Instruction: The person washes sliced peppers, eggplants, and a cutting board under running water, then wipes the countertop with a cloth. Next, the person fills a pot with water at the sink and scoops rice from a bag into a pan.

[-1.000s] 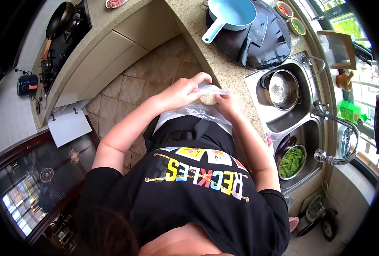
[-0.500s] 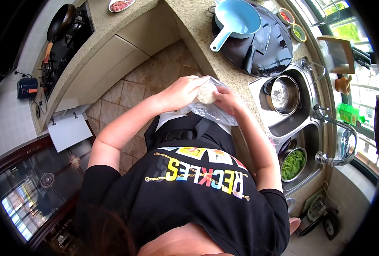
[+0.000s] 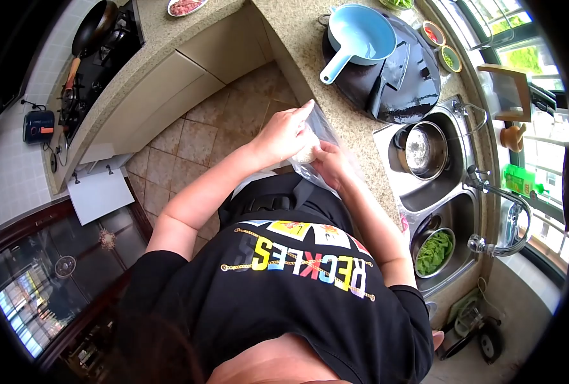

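Observation:
In front of my waist I hold a clear plastic bag and a pale, round, rough-textured lump, whose kind I cannot make out. My left hand is on the left side, its index finger stretched along the bag and the other fingers curled against the lump and the plastic. On the right, my right hand pinches the lump's edge and the bag with thumb and fingers. Both hands partly cover the lump, and I cannot tell whether it lies inside the bag.
The counter holds a light blue pan and a cleaver on a dark round board. A steel pot and a pot of leafy greens stand in the double sink. A stove and a meat plate are left.
My left hand has shifted, its index finger now stretched upward along the bag. The lump is more covered and slightly lower. My right hand has moved slightly left and down.

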A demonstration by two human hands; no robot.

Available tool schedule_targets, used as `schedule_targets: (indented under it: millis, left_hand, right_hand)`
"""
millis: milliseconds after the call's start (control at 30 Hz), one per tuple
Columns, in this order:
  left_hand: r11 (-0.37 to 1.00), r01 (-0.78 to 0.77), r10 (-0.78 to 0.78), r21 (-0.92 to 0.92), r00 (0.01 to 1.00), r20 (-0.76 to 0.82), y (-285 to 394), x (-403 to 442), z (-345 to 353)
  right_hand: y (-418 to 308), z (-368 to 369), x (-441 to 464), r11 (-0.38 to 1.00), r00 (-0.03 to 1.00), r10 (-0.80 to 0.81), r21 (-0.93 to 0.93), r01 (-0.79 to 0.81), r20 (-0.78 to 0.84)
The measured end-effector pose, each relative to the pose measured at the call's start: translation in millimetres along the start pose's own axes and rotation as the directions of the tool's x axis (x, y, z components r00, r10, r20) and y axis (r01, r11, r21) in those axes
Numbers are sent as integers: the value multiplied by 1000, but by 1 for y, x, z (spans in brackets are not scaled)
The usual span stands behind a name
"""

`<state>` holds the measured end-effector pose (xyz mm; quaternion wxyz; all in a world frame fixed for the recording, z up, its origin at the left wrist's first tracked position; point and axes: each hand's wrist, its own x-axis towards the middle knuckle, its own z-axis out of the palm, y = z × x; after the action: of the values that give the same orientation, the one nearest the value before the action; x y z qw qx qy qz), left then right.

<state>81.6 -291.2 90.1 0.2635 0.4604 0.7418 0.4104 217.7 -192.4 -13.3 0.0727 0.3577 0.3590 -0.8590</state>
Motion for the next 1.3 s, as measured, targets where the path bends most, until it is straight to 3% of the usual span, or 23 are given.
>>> schedule_targets:
  millis: [133,233,300,400,667,833,967,1300]
  left_hand:
    - [998,-21,23,54,999,-26,-3,-2,1]
    - [998,42,-43,51,999,9,-2,-2,1]
    - [995,-89,93,53,993,-74,-7,-4,4]
    - [994,-87,94,64,989,-114,-8,-5,5]
    - [999,-37,38,9,980,-194,-11,-6,12]
    - [999,-24,31,38,976,-217,-7,-6,15]
    - [998,29,-40,-54,977,-210,1,-3,16]
    - [989,23,-54,-149,977,-205,2,8,22]
  right_hand:
    - [-8,8,-12,998,998,-26,-61,22,-52]
    - [-12,8,-20,989,994,-50,-142,37,-94]
    - [0,-13,-4,980,988,-148,-140,140,-53]
    - [-1,-28,-5,949,983,-185,-261,179,-1]
    - [-26,-23,-27,982,991,-110,-166,96,-75]
    - [-51,-20,-42,994,994,-92,-54,95,57]
    - [-67,-19,-56,988,989,-111,-95,120,97]
    - [-111,-30,-87,994,990,-92,-52,98,111]
